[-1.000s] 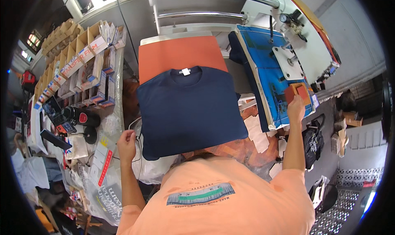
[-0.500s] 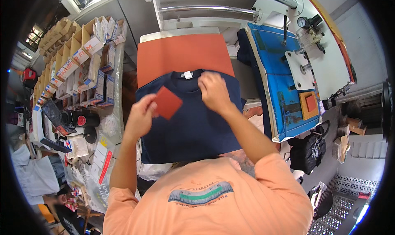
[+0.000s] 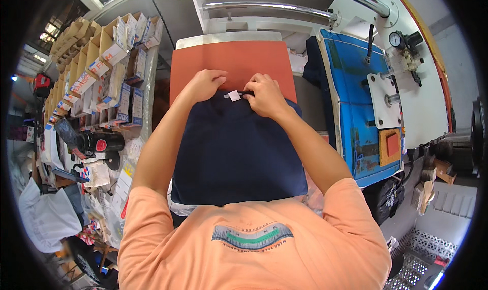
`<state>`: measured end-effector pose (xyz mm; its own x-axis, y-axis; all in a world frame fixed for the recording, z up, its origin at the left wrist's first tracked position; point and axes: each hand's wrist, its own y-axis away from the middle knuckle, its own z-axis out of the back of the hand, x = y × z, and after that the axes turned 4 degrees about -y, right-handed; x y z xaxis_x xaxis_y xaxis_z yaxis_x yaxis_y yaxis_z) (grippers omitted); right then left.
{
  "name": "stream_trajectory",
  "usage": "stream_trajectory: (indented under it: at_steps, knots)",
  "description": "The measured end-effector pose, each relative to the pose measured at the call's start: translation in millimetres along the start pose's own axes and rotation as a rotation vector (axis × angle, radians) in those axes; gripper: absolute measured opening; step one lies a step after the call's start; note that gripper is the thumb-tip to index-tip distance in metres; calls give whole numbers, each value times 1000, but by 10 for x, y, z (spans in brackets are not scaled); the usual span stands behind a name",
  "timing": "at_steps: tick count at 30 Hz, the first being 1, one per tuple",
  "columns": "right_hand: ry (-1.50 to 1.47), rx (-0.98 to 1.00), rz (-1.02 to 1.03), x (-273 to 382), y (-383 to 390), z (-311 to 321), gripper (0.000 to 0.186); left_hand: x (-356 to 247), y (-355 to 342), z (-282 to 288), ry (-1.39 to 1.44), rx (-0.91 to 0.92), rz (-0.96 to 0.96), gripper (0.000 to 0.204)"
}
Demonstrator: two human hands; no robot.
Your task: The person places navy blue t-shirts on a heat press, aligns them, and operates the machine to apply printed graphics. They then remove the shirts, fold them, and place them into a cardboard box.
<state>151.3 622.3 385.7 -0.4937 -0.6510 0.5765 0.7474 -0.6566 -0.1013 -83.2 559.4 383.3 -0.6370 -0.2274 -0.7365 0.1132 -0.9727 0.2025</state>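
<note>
A navy t-shirt (image 3: 239, 153) lies flat on the orange pad (image 3: 234, 58) of a heat press, neck pointing away from me. Both hands are at its collar, either side of the white neck label (image 3: 234, 95). My left hand (image 3: 203, 84) rests with curled fingers on the collar's left edge. My right hand (image 3: 264, 94) pinches the collar just right of the label. The small orange square seen earlier in my left hand is out of sight, hidden under my hands or the shirt.
A blue press carriage (image 3: 361, 97) with a white bracket and a small orange pad (image 3: 390, 145) stands at right. At left, cardboard bins with boxes (image 3: 109, 69), a black bottle (image 3: 99, 142) and papers crowd a bench. A chrome bar (image 3: 269, 6) crosses the back.
A second ago my right hand was at the small pad on the blue carriage. Then an orange square was carried over the shirt. Now both hands are at the collar.
</note>
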Motion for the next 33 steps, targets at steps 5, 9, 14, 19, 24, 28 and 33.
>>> stream_trajectory:
  at_steps: [5, 9, 14, 19, 24, 28, 33]
  knots:
    - [24, -83, -37, -123, 7, -253, 20, 89, 272, -80, -352, -69, -273, 27]
    - [78, 4, -123, 52, -35, -195, 26, 95, 324, -173, -352, -66, -203, 27]
    - [50, 56, -80, 17, -80, -163, 21, 153, 271, -191, -333, -85, -206, 23]
    - [70, 30, 12, 20, -96, -147, 18, 87, 265, -175, -310, -114, -204, 21]
    - [-16, 90, -124, 108, -85, -101, 15, 68, 286, -192, -77, -110, -103, 21]
    - [-43, 18, -46, 41, 19, -167, 12, 182, 332, -302, -133, -277, -261, 22]
    - [-43, -25, -67, 35, 64, -177, 11, 120, 398, -274, -158, -211, -146, 23]
